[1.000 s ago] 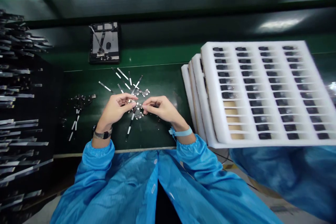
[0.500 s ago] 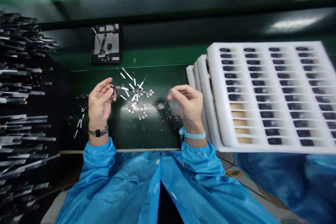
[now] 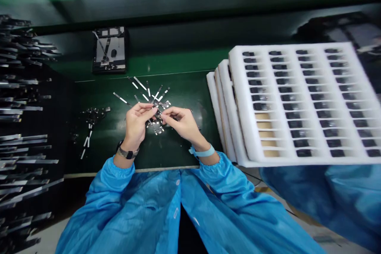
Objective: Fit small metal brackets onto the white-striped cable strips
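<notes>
Wrists bent inward, left hand [image 3: 137, 121] and right hand [image 3: 182, 122] meet, both grips pinched on one small dark flex strip [image 3: 156, 114].

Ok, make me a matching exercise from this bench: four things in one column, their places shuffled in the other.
1. small flex part
2. white foam trays
3. wristwatch
4. blue wrist strap

A. on the left wrist
B. stacked at the right of the green mat
C. on the right wrist
D. pinched between left hand and right hand

Pairs: 1-D, 2-B, 3-A, 4-C.
</notes>
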{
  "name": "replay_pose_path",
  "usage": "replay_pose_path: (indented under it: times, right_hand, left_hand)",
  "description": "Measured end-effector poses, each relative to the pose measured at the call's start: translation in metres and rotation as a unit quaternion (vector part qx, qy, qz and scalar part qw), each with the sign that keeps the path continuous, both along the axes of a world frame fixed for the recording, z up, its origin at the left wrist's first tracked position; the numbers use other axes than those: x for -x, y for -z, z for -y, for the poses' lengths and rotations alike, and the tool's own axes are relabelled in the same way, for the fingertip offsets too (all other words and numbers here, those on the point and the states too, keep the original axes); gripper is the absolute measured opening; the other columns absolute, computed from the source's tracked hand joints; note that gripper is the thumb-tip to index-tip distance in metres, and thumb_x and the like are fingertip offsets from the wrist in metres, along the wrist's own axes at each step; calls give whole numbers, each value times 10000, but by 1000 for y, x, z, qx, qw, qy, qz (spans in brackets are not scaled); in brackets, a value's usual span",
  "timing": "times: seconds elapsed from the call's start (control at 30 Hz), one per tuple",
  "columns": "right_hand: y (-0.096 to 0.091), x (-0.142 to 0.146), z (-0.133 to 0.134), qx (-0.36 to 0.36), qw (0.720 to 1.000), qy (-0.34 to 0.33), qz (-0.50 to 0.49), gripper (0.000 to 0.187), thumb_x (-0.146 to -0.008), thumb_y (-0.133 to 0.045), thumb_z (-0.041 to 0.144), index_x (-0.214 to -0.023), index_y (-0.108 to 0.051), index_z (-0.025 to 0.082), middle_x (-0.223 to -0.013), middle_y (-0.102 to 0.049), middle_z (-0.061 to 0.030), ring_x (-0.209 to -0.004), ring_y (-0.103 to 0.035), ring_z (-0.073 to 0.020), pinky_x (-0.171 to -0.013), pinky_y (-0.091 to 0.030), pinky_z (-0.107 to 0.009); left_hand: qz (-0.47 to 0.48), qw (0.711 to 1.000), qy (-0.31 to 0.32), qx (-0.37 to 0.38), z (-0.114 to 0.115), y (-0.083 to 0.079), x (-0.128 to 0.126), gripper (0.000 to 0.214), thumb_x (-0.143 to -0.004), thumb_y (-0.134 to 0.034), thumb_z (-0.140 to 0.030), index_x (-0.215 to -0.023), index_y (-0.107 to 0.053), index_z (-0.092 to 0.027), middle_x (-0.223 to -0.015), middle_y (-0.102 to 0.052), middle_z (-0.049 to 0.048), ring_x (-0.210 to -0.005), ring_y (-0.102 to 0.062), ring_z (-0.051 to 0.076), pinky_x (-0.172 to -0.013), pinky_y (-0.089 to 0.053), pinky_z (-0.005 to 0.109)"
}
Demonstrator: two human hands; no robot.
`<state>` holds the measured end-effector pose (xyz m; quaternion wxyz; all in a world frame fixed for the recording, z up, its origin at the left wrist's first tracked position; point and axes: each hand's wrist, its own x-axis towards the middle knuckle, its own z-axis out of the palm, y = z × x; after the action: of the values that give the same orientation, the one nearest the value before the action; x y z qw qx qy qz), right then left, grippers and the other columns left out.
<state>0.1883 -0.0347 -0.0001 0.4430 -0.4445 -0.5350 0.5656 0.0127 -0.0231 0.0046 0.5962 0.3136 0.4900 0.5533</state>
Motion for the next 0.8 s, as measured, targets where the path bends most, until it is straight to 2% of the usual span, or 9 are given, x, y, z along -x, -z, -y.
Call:
replay_pose_path:
  times: [0.3, 0.47, 0.6, 0.8]
  right_hand:
    - [1, -2, -1, 15, 1000, -10, -1, 223, -918, -780, 406, -857, -754, 193, -755, -763, -34, -705, -713, -186, -704, -555, -327]
    - [5, -3, 0, 2, 999, 4, 47, 199, -914, -754, 373, -823, -738, 196, -731, -752, -30, -680, -686, -179, -666, -523, -314]
    - [6, -2, 1, -17, 997, 17, 75, 155, -914, -726, 321, -825, -738, 195, -738, -753, -29, -678, -677, -176, -660, -506, -310]
    - [7, -1, 3, -1, 997, 25, 67, 185, -933, -727, 360, -857, -736, 191, -749, -765, -39, -707, -702, -187, -686, -529, -316]
  left_hand:
    - [-40, 999, 3, -14, 2, 0, -1, 305, -636, -994, -283, -827, -788, -164, -732, -758, 22, -565, -648, 103, -593, -541, 234]
    - [-123, 992, -8, -37, 4, -1, -2, 274, -666, -979, -288, -837, -801, -169, -744, -769, 33, -607, -677, 126, -636, -571, 260]
    - [-130, 991, -4, -42, 5, 2, -2, 264, -685, -969, -291, -848, -801, -170, -743, -770, 33, -606, -685, 129, -632, -579, 262]
    - [-161, 985, -25, -57, 7, 7, -6, 284, -717, -959, -324, -877, -782, -169, -755, -769, 32, -619, -701, 138, -643, -593, 273]
